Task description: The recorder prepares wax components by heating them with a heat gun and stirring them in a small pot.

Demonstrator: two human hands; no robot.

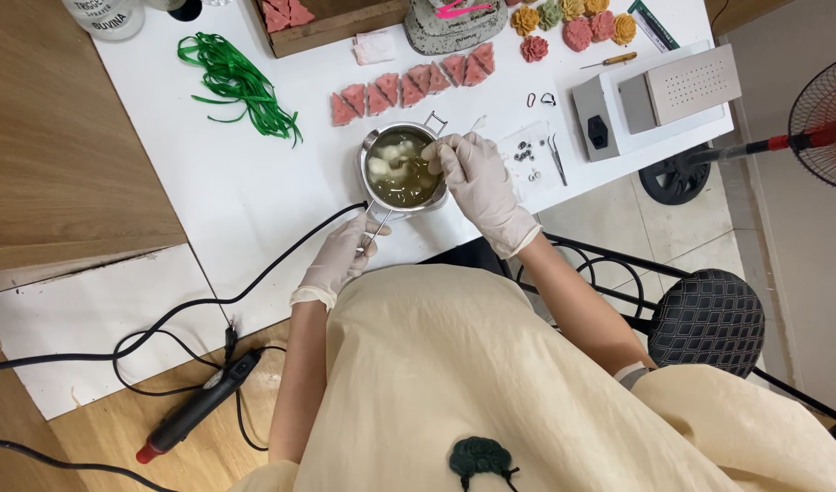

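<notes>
A small steel pot (pixel 372 146) stands on the white table (pixel 254 191), filled with yellowish liquid and white lumps. My left hand (pixel 340 260), in a white glove, grips the pot's thin wire handle (pixel 374 230) at the near side. Over the pot's right rim my gloved right hand (pixel 477 182) pinches a thin stick (pixel 471 126) whose lower end dips into the liquid. Behind the pot lies a row of pink triangular pieces (pixel 413 84).
Green ribbon strips (pixel 240 84) lie at the left. Small metal parts and tweezers (pixel 557 159) sit right of the pot, next to a white box device (pixel 655 100). Flower-shaped pieces (pixel 573 25) lie at the back. A black cable (pixel 254 282) and glue gun (pixel 199 410) lie at lower left. A black stool (pixel 705 319) and fan (pixel 823 123) stand right.
</notes>
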